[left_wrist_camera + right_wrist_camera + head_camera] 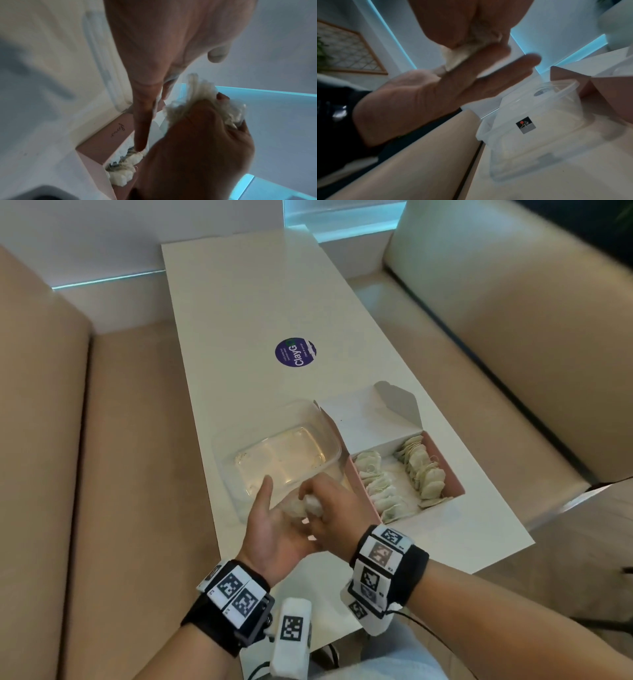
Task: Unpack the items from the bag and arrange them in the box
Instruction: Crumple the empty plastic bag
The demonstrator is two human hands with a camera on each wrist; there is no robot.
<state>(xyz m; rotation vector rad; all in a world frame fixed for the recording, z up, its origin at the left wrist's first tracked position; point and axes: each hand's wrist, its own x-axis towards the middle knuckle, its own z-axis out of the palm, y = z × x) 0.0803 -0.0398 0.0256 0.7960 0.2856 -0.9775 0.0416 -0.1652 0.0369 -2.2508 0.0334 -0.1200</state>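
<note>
My right hand (330, 508) grips a bunch of pale tea bags (313, 505) just in front of the clear plastic container (327, 428). Beside it my left hand (270, 529) lies palm up with straight fingers, touching the bunch from below. The right wrist view shows the tea bags (462, 54) pinched by the right hand (453, 20) against the flat left hand (419, 101). The pink box (445, 455) stands open to the right, with rows of tea bags (421, 467) inside. In the left wrist view the bunch (202, 97) sticks out above the right hand (197, 148).
The container and box sit on a narrow white table (260, 302) with a round purple sticker (295, 352). Beige sofas flank the table on both sides. The box's white lid (370, 419) stands open behind it. The container (539, 121) holds only crumbs.
</note>
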